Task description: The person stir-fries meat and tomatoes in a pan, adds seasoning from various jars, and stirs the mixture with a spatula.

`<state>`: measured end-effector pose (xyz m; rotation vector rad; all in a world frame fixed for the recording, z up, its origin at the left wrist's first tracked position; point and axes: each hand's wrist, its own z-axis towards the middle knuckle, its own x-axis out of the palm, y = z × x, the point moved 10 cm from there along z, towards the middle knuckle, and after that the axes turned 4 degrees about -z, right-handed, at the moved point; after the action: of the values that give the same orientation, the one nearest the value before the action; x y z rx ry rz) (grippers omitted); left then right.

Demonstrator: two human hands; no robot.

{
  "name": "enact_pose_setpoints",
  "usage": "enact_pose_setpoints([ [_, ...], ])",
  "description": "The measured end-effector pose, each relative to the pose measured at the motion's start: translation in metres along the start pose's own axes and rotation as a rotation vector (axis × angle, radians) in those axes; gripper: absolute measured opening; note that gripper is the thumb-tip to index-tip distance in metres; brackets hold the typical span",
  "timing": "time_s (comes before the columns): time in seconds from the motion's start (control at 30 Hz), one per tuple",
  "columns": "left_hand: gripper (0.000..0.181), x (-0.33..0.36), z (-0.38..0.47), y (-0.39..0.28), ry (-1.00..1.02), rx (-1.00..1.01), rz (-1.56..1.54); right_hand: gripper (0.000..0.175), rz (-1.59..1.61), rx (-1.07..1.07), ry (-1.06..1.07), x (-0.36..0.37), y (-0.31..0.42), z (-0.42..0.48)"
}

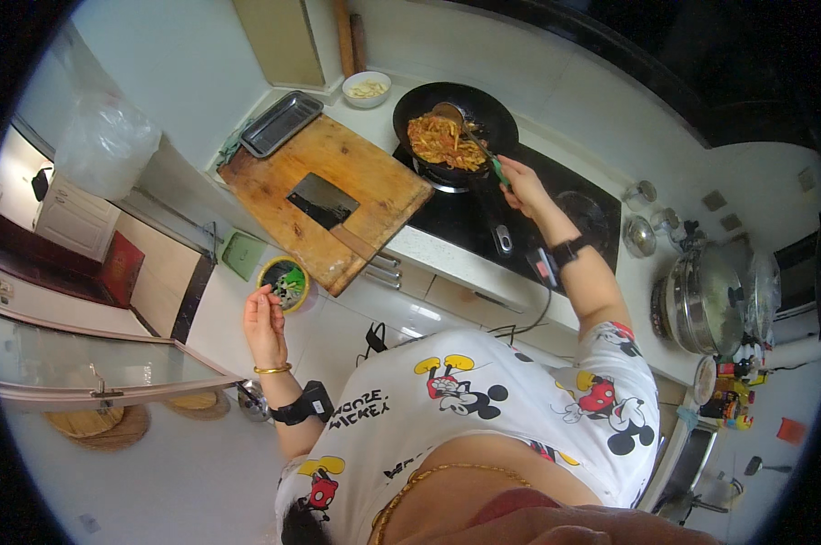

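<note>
My right hand (pixel 523 185) grips the green handle of a cooking spatula (pixel 477 142). Its rounded brownish head rests in a black wok (pixel 499 112) on the hob. Cooked food in yellow-orange strips with reddish bits (pixel 444 144) fills the wok's near part. My left hand (pixel 265 325) is raised beside the yellow-rimmed waste bin (pixel 306 279), its fingers loosely curled together and nothing visible in them. A cleaver (pixel 323 199) with a wooden handle lies on a thick wooden chopping board (pixel 376 167), between my hands and farther from me.
A dark metal tray (pixel 282 122) and a white bowl of pale slices (pixel 366 89) stand behind the board. The board's corner juts past the counter edge. The black hob (pixel 444 225) continues right, towards glass jars (pixel 639 235) and a lidded steel pot (pixel 705 300).
</note>
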<state>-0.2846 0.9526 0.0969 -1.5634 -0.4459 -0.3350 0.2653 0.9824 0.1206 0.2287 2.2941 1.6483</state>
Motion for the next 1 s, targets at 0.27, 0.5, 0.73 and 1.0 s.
enact_pose_setpoints([
  [0.27,0.019,0.006,0.005,0.008,0.024,-0.026,0.006,0.035,-0.69,-0.547,-0.084,-0.017,0.052,-0.088],
  [0.5,0.021,0.002,0.008,0.007,0.016,-0.037,0.056,0.032,-1.179,-0.598,-0.112,-0.038,0.081,-0.126],
  [0.73,0.021,0.029,0.015,0.009,0.054,-0.058,0.018,0.033,-1.133,-0.593,-0.259,-0.029,0.046,-0.044],
  [1.0,0.019,0.025,0.006,-0.006,0.036,-0.007,0.065,0.033,-0.814,-0.55,-0.482,-0.084,0.046,0.053],
])
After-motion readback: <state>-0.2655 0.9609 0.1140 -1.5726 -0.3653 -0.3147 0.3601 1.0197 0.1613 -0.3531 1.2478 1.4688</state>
